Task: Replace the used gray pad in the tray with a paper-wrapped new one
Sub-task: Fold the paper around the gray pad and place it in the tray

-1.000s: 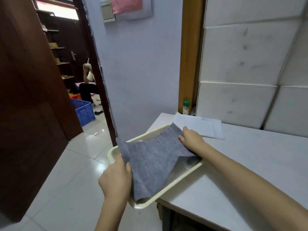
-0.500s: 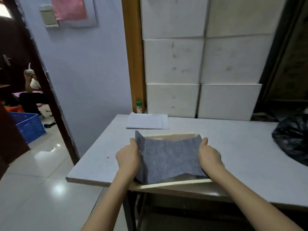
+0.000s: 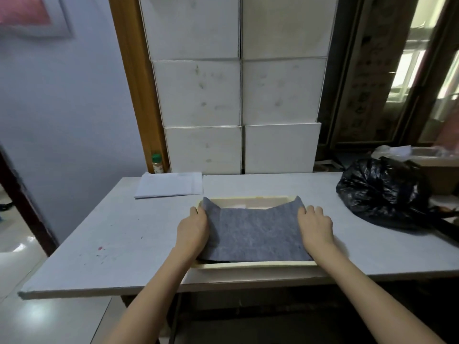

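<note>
Felt-like gray pad [image 3: 250,234] lies in the cream tray [image 3: 258,264] near the tabletop's [image 3: 124,234] front edge, far corners lifted. The left hand [image 3: 195,228] and right hand [image 3: 314,225] each pinch a side edge. It looks light and floppy; holding both edges should keep it from sagging. A paper packet [image 3: 170,184] lies beyond the tray's left corner.

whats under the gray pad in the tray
The gray pad lies in the cream tray, gripped at its sides by the left hand and right hand. Only bare tray floor shows beyond its far edge; the rest underneath is covered.
</note>
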Tool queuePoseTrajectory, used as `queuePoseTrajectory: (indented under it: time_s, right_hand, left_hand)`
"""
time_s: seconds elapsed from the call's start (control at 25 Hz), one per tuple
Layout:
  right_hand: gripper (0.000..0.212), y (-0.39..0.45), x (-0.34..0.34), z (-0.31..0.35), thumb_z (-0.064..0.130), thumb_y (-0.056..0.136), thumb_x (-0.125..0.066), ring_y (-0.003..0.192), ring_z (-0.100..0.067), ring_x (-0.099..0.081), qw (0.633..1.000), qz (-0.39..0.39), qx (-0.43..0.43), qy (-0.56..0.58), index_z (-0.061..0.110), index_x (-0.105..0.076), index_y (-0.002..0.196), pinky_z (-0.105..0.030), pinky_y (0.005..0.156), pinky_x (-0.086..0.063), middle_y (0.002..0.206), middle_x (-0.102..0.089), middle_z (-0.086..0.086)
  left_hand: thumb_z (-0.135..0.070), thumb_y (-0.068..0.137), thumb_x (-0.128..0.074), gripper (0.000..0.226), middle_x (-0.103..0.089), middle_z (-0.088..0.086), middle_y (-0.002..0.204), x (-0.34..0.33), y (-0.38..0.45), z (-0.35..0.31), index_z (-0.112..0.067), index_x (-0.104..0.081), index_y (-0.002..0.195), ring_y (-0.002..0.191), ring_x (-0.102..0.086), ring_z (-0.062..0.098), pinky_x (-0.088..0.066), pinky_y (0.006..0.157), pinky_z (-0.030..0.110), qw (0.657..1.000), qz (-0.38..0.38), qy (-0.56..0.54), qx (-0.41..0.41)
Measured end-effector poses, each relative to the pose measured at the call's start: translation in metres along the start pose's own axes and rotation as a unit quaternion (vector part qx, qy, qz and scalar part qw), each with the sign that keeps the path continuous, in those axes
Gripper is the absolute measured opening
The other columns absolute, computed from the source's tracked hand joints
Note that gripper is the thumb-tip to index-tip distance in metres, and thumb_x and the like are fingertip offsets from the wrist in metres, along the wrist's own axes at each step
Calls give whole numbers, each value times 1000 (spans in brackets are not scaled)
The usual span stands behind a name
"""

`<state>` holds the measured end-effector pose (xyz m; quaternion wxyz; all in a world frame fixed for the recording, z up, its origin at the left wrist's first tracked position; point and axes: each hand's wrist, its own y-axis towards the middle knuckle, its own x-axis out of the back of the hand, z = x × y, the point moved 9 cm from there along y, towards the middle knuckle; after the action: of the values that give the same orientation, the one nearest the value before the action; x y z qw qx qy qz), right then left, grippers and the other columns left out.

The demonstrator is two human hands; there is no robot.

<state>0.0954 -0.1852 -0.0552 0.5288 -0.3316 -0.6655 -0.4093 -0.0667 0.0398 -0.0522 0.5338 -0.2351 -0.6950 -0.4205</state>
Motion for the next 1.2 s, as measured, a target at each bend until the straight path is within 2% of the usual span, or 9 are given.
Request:
queuePoseTrajectory:
  time_s: [0.12,0.24,0.32,0.36,0.44,0.64,0.84,1.0,1.2]
  right_hand:
    - [65,6,2,6,-8,0,-83,38,-23,-48,995,-80,49,35,5,-57,58,-14,41,-15,50,-50,-11]
    - [51,13,2,16,-2,18,-89,40,-24,-50,994,-81,66,27,4,-60,59,-12,39,-10,55,-54,-14]
    - [38,15,9,20,26,49,-90,76,-35,-65,996,-68,64,-10,5,-70,74,-31,48,-45,89,-67,-22]
    - [43,16,15,28,39,71,-76,110,-37,-59,994,-74,86,-7,5,-71,97,-43,77,-51,120,-60,-24]
    - [59,17,8,61,49,94,-34,145,-27,-17,983,-20,180,10,13,-42,139,-45,116,-17,155,-23,-15]
    - [102,5,-32,126,74,65,16,147,-14,4,935,128,320,79,23,-7,151,-34,119,3,160,-1,-2]
    - [74,31,-29,83,54,95,-12,147,-24,3,988,30,139,58,4,-6,150,-39,120,7,159,-1,-15]
    - [78,27,-58,67,55,96,-17,147,-25,9,975,159,82,133,1,5,148,-35,120,7,158,11,-17]
    - [87,27,-59,69,67,90,-9,147,-23,7,972,195,104,82,5,6,149,-37,119,3,159,10,-13]
  left_hand:
    - [4,78,-62,41,-64,17,80,4,-3,-6,6,-57,118,56,-62,36,-30,48,27,997,-16,70,-9]
    - [-8,92,-46,38,-61,14,108,6,-5,-5,-3,-43,129,96,-59,30,-41,71,32,991,27,129,22]
    - [-16,97,-38,41,-45,16,131,10,3,-10,-5,-37,136,121,-42,31,-37,95,35,982,25,185,-3]
    - [-22,98,-37,45,-36,18,142,6,8,-19,-7,-35,140,133,-32,34,-30,106,40,979,38,195,-43]
    - [-45,99,-30,55,-11,10,159,-14,11,-41,-21,-26,148,148,-4,32,-5,118,51,977,103,138,-124]
    - [-66,92,-13,63,6,-2,161,-65,12,-46,-42,-2,149,148,13,26,17,113,55,971,219,32,-92]
    - [-65,92,-19,63,9,-3,161,-74,14,-36,-43,-1,149,147,15,26,13,115,53,971,233,-34,-51]
    - [-63,93,-19,66,11,2,160,-76,17,-33,-37,1,150,147,16,28,12,116,51,971,235,-16,-46]
    - [-64,93,-17,70,9,4,161,-72,19,-29,-32,3,151,147,13,29,11,118,49,969,236,20,-72]
